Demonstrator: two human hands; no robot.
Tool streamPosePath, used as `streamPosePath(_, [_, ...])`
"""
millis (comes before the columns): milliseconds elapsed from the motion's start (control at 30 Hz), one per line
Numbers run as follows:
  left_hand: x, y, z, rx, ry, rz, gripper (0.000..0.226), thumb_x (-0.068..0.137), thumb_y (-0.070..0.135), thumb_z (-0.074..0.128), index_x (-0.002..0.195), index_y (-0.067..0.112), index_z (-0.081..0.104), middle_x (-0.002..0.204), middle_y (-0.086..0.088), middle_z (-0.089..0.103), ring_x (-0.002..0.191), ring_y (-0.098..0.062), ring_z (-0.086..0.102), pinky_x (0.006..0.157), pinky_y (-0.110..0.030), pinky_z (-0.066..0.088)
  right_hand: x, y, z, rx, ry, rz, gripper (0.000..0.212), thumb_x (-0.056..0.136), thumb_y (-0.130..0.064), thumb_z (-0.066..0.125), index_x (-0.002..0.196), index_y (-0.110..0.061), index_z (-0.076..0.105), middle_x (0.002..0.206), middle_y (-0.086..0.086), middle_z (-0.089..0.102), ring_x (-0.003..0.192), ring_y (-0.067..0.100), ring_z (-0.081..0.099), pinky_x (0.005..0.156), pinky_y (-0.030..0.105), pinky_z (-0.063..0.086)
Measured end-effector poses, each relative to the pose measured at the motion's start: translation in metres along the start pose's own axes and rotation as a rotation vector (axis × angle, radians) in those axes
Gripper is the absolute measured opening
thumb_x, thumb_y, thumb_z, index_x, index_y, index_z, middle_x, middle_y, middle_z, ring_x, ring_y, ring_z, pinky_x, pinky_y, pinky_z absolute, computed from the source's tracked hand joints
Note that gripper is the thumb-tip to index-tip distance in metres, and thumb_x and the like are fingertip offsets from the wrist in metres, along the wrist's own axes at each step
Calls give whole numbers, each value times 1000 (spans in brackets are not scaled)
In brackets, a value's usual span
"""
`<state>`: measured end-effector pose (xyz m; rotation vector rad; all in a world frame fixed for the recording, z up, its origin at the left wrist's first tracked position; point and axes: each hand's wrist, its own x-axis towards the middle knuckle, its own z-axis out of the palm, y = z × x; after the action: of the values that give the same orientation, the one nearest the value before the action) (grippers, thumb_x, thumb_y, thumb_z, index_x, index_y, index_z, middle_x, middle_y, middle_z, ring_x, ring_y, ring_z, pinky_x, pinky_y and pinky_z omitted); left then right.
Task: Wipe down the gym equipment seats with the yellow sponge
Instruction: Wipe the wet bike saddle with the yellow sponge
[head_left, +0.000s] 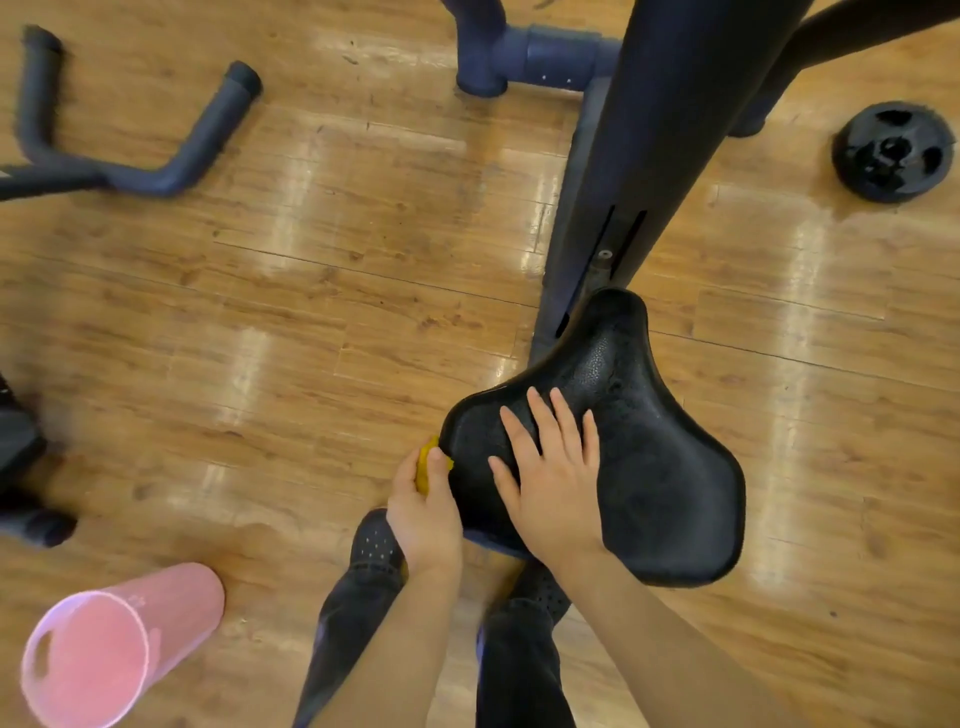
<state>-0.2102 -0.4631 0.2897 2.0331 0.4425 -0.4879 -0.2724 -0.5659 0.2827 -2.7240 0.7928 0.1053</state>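
I'm over the black bike seat (649, 457), its post rising from the wooden floor (311, 312). My right hand (556, 478) lies flat on it, fingers spread, steadying. My left hand (426, 514) grips the yellow sponge (427, 465) against the seat's left edge. I judge I'm wiping the rim; next the sponge should sweep across the top.

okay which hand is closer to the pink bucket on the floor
Left. The left hand grips the yellow sponge at the seat's left edge, on the pink bucket's side; the right hand lies flat on the seat, farther away.
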Motion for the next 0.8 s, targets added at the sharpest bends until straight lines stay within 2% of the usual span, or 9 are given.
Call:
streamPosePath(167, [19,26,10,65,-92,55,32,100,33,47,128,20,59,113,9,61,105,-6,53,92,-23,40,-1,-1,3,-4,52,-14,50,95,-45,43,138,-21,49,151,10,38,144,29,24,115,56,17])
streamPosePath(333, [34,34,13,185,-231,138,34,101,32,47,129,19,58,116,7,60,107,-6,52,91,-19,37,0,-2,3,-28,66,-19,50,95,-45,43,138,-20,50,150,11,39,144,30,24,115,56,18])
streamPosePath(467, [25,23,1,173,-236,133,34,101,31,47,132,22,55,115,16,55,104,2,50,80,0,34,-1,-2,4,2,90,-22,50,95,-44,43,138,-20,50,150,11,39,144,29,24,116,56,17])
streamPosePath(533, [15,14,-9,171,-214,118,34,101,31,45,133,22,53,116,14,56,108,-2,52,80,-2,36,0,-2,4,-3,91,-23,50,95,-44,42,138,-20,50,150,11,39,145,29,23,116,56,16])
streamPosePath(633, [0,0,-20,141,-185,74,36,102,30,43,135,19,52,116,9,59,110,-9,55,89,-20,45,0,-1,4,-19,89,-24,50,95,-44,44,139,-20,49,151,10,38,145,28,23,116,55,16])
streamPosePath(667, [-3,-4,-23,134,-187,75,37,102,31,43,135,18,52,115,8,58,110,-10,55,89,-22,47,-1,-1,5,-14,92,-25,50,95,-43,44,139,-20,49,151,10,38,145,28,23,117,55,16])
streamPosePath(800, [0,-6,-26,172,-222,102,38,102,32,41,136,19,51,125,6,57,115,-10,52,92,-20,43,0,-1,4,-7,75,-17,50,96,-45,40,139,-21,48,151,10,38,144,28,23,117,54,15])
